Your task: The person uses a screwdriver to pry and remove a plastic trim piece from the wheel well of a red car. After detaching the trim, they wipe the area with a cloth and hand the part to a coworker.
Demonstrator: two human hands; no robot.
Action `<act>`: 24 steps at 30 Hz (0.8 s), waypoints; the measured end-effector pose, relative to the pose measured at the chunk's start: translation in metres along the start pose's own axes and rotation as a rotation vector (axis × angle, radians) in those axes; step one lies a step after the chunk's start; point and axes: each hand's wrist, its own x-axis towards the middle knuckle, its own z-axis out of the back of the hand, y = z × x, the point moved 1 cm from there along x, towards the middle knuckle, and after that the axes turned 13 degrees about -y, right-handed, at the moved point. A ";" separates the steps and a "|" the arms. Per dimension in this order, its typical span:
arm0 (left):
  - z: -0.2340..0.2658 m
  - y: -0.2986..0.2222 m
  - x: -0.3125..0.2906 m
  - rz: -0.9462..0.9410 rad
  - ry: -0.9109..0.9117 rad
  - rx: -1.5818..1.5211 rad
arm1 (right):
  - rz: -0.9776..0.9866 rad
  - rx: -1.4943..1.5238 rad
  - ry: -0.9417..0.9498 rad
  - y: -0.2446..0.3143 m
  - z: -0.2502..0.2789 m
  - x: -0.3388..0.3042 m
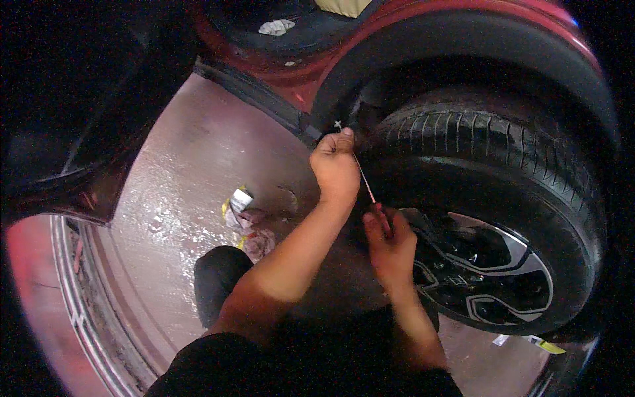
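My right hand [391, 248] is wrapped round the red handle of a screwdriver [366, 177], in front of the wheel's rim. Its long, thin metal shaft slants up and left to my left hand [335, 162]. The left fingers are closed at the shaft's upper end, by the front edge of the dark wheel arch [370, 63]. A small pale, cross-shaped piece [338, 124] shows just past the left thumb; whether it is joined to the shaft, I cannot tell. The tyre [463, 132] stands close to the right of both hands.
An open dark car door [73, 119] hangs at the left, and the red car body [297, 86] curves overhead. Crumpled cloth and wrappers [248, 221] lie on the wet, shiny floor [178, 165]. A metal floor rail [76, 317] runs along the lower left. My knee [221, 274] is below the left forearm.
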 end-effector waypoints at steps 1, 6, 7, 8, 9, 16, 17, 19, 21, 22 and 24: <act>-0.001 0.003 0.004 -0.007 0.003 0.008 | 0.093 -0.125 -0.005 0.005 -0.001 -0.002; 0.008 0.006 0.005 0.064 0.089 -0.046 | 0.275 -0.373 0.015 0.015 0.003 0.002; 0.011 0.006 0.003 0.097 0.114 -0.056 | 0.236 -0.342 0.014 0.012 0.003 0.003; 0.011 0.007 0.002 0.128 0.136 -0.066 | 0.198 -0.310 0.015 0.010 0.003 0.003; 0.007 0.007 0.000 0.103 0.158 -0.112 | 0.161 -0.277 0.017 0.009 0.003 0.003; 0.003 0.008 -0.010 0.173 0.080 -0.171 | 0.344 -0.311 -0.078 0.013 0.004 0.008; 0.003 0.007 -0.011 0.143 0.072 -0.155 | 0.300 -0.232 -0.095 0.009 0.003 0.006; 0.002 0.010 -0.011 0.079 0.051 -0.136 | -0.061 -0.048 0.014 0.005 0.006 0.009; -0.002 0.014 -0.010 0.018 0.035 -0.137 | -0.624 0.197 0.215 0.011 0.015 0.017; -0.002 0.015 -0.011 0.023 0.018 -0.136 | -0.884 0.305 0.265 0.014 0.018 0.019; -0.005 0.010 -0.011 0.010 -0.013 -0.138 | -1.239 0.629 0.283 0.022 0.017 0.021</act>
